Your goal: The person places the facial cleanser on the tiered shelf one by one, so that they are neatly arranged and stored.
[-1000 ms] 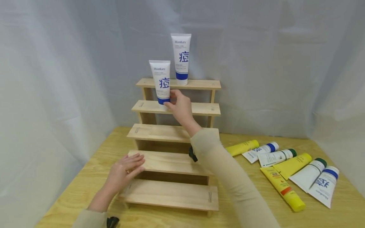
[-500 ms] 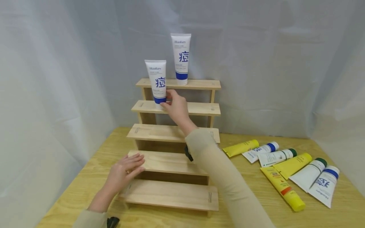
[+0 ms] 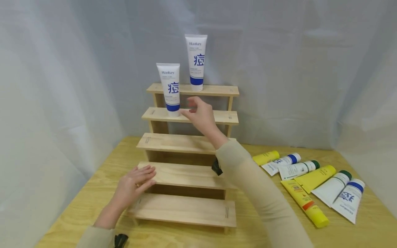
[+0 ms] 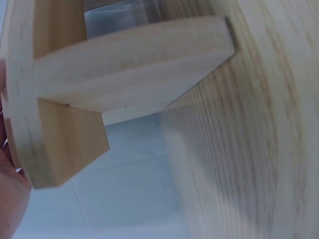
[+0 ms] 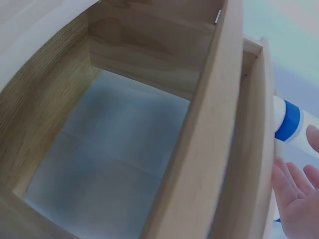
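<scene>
A white tube with a blue band (image 3: 169,86) stands upright on its cap on the second-highest step of a wooden stepped rack (image 3: 180,143), near that step's left end. Just right of its cap is my right hand (image 3: 201,115), thumb and fingers spread apart and holding nothing. The right wrist view shows the hand (image 5: 299,204) beside the tube's blue band (image 5: 289,121). A matching tube (image 3: 196,63) stands on the top step. My left hand (image 3: 131,186) rests with extended fingers on the left end of a lower step; its fingertips barely show in the left wrist view.
To the right on the wooden table (image 3: 102,193) lie several tubes: yellow ones such as one with an orange band (image 3: 304,203), white ones with green caps (image 3: 332,187), and white ones with blue bands (image 3: 348,199). A pale sheet (image 3: 279,69) hangs behind.
My right hand slid the tube left along its step, then released it and drew back to the right. The left hand stays in place. The head view shifts slightly.
</scene>
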Motion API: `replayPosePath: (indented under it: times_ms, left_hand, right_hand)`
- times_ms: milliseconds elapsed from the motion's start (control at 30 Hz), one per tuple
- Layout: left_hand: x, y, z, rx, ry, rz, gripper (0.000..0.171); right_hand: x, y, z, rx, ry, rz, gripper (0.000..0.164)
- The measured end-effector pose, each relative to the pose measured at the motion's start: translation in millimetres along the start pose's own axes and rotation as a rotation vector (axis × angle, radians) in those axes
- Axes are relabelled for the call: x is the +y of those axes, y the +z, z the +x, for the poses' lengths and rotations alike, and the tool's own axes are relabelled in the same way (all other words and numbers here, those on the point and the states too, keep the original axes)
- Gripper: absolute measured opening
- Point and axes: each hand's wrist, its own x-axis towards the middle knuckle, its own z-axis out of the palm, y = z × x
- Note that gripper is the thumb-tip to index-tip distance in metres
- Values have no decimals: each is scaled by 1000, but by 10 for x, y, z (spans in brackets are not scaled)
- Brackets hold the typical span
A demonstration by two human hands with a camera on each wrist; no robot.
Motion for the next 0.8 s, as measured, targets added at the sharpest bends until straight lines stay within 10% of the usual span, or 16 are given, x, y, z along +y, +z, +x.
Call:
replayPosePath:
  times_ms: [800]
  left_hand:
    - [15, 5, 12, 8, 5, 3, 29]
  right_hand:
    - [306, -793, -694, -5, -119, 10, 41]
